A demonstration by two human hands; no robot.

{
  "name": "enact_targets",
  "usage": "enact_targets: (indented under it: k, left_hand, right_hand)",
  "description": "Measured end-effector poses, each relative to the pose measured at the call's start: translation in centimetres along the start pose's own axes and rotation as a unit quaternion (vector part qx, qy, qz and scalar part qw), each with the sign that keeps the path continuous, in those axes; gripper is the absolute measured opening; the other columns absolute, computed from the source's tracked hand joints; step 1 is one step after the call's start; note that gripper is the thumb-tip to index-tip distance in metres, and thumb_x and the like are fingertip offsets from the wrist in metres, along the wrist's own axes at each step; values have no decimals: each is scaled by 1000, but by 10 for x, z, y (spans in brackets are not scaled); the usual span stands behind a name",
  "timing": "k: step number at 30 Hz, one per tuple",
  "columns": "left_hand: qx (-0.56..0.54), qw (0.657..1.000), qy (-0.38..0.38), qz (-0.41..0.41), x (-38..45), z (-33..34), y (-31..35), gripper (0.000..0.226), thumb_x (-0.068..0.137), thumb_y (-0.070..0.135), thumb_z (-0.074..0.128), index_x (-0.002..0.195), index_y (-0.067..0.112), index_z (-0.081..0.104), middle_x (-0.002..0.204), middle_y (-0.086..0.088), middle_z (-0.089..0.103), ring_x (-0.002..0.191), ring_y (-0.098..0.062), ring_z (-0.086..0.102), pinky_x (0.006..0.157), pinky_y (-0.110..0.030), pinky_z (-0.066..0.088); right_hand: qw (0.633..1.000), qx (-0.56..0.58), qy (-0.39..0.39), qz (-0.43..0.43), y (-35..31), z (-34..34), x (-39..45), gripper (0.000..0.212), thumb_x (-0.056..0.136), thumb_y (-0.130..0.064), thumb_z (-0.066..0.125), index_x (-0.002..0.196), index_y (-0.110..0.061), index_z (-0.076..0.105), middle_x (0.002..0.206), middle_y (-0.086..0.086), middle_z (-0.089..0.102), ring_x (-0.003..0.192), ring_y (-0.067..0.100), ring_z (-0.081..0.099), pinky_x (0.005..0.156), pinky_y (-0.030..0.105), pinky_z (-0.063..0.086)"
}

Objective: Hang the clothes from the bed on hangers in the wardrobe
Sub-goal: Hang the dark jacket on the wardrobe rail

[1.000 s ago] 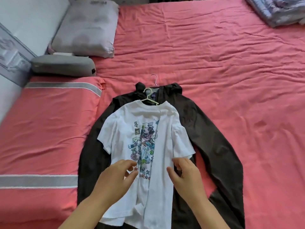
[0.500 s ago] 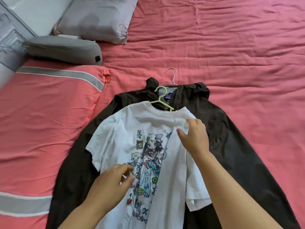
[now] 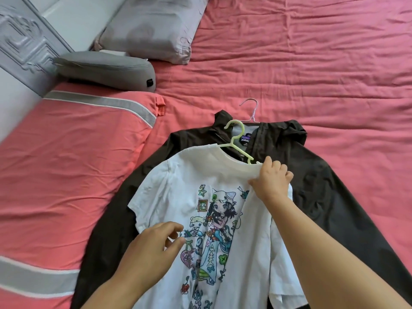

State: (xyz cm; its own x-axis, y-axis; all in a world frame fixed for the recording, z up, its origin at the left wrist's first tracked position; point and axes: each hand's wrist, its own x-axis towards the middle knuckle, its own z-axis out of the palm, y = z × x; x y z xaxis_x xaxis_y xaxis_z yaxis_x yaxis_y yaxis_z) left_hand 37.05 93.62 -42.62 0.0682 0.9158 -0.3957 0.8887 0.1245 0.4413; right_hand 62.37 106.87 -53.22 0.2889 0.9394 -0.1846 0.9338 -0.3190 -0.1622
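Observation:
A white T-shirt (image 3: 178, 192) with a cartoon print lies on top of a dark brown jacket (image 3: 323, 188) spread on the pink bed (image 3: 312, 63). A pale green hanger (image 3: 237, 139) sticks out of the T-shirt's neck. A thin pinkish wire hanger (image 3: 252, 110) sticks out of the jacket's collar. My right hand (image 3: 270, 179) pinches the T-shirt's right shoulder by the collar, over the green hanger's arm. My left hand (image 3: 153, 248) hovers over the shirt's lower left with fingers loosely curled, holding nothing.
A grey pillow (image 3: 153, 25) and a grey cushion (image 3: 107, 70) lie at the head of the bed, upper left. A folded pink quilt (image 3: 55, 163) with grey stripes covers the left side. A grey carved headboard (image 3: 24, 41) stands at far left.
My right hand rose from the shirt's hem up to its right shoulder and took hold of the fabric there. The left hand stayed low over the shirt. The camera moved closer.

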Motion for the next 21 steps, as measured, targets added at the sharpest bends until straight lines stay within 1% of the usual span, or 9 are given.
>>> enact_targets:
  k: [2, 5, 8, 11, 14, 16, 18, 20, 21]
  left_hand:
    - [0, 1000, 6, 2, -3, -4, 1, 24, 89, 41, 57, 112, 36, 61, 93, 24, 58, 85, 1, 57, 80, -22, 47]
    - [0, 1000, 6, 11, -10, -12, 4, 25, 90, 40, 57, 114, 35, 61, 96, 24, 58, 85, 2, 58, 80, -21, 47]
    - [9, 1000, 5, 26, -18, -25, 8, 26, 90, 41, 56, 115, 35, 60, 100, 23, 58, 85, 3, 57, 81, -21, 47]
    - [7, 999, 19, 50, -30, -43, 13, 28, 90, 40, 56, 117, 34, 59, 107, 22, 56, 89, 4, 56, 82, -21, 46]
    - [11, 996, 46, 78, -42, -63, 15, 38, 90, 39, 56, 128, 32, 50, 126, 21, 46, 111, 2, 48, 92, -20, 40]
    - [-1, 991, 77, 110, -50, -78, 17, 52, 89, 39, 57, 137, 27, 41, 139, 15, 36, 129, -4, 36, 103, -19, 30]
    - [-15, 984, 110, 143, -57, -96, 22, 72, 84, 55, 52, 145, 24, 29, 149, 11, 23, 139, -7, 20, 110, -16, 14]
    - [-21, 972, 149, 183, -68, -121, 30, 92, 75, 76, 31, 149, 24, 18, 152, 12, 12, 141, -4, 5, 109, -13, 0]
    - [-25, 962, 171, 213, -75, -135, 35, 95, 73, 81, 22, 149, 25, 14, 153, 12, 9, 142, -5, 1, 111, -16, -3]
  right_hand:
    - [1000, 23, 2, 7, -3, -5, -5, 27, 84, -21, 60, 105, -10, 48, 110, 10, 52, 102, 31, 46, 85, 38, 30]
    - [997, 69, 10, -22, -4, -16, -21, 11, 87, -16, 50, 96, -15, 56, 98, 7, 54, 96, 30, 49, 78, 36, 27]
    - [991, 97, 19, -86, -7, -36, -43, 18, 92, -26, 48, 88, -11, 56, 86, 4, 49, 88, 31, 51, 71, 36, 30]
    - [979, 152, 4, -135, -7, -70, -69, 23, 93, -28, 50, 79, -10, 50, 78, 3, 49, 77, 29, 50, 61, 35, 32]
    - [955, 241, 6, -176, -5, -111, -102, 25, 90, -22, 58, 69, -13, 49, 68, 1, 52, 65, 21, 48, 58, 33, 33]
    - [935, 304, 5, -181, -4, -142, -131, 26, 88, -19, 63, 65, -13, 51, 62, -4, 48, 58, 13, 43, 53, 30, 30]
    - [924, 336, 5, -183, -4, -170, -162, 23, 86, -18, 65, 67, -8, 57, 61, -6, 47, 53, 6, 40, 51, 23, 27]
    - [917, 350, 15, -191, -7, -198, -201, 23, 86, -18, 67, 68, -6, 57, 61, -6, 46, 54, 6, 43, 50, 17, 27]
    - [913, 358, 24, -194, -10, -214, -223, 25, 85, -21, 68, 68, -7, 57, 61, -5, 46, 55, 6, 44, 50, 16, 27]
